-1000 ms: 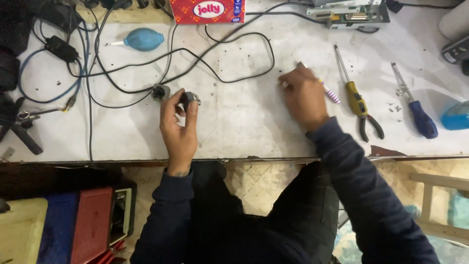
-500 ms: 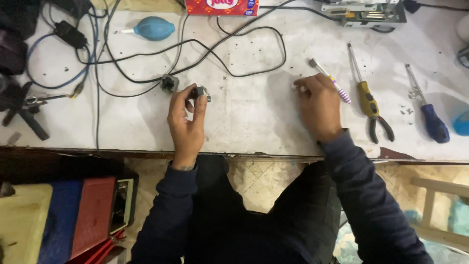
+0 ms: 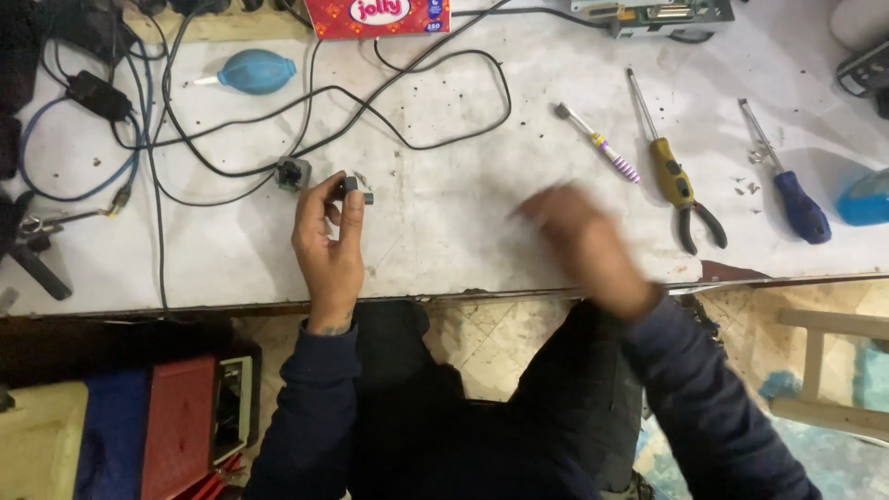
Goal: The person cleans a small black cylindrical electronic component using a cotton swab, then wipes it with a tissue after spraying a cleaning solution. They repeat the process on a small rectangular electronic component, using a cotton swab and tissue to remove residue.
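Connector part [image 3: 356, 188], small and grey, pinched in left hand [image 3: 329, 250]; right hand [image 3: 583, 245] blurred, grip indiscernible, striped tool [image 3: 600, 144] lying unused on bench [image 3: 463, 231].

Worktable [image 3: 463, 231] matt white, scuffed; pliers [image 3: 681, 190] yellow plastic handle; blower [image 3: 255, 71] smooth blue rubber.

Pliers [image 3: 682, 190] between two screwdrivers [image 3: 600, 143], perhaps right of the blurred right hand [image 3: 579, 243]

A scuffed white workbench [image 3: 482, 231] stands over a patterned tile floor [image 3: 482, 338], a wooden stool [image 3: 824, 370] beside it.
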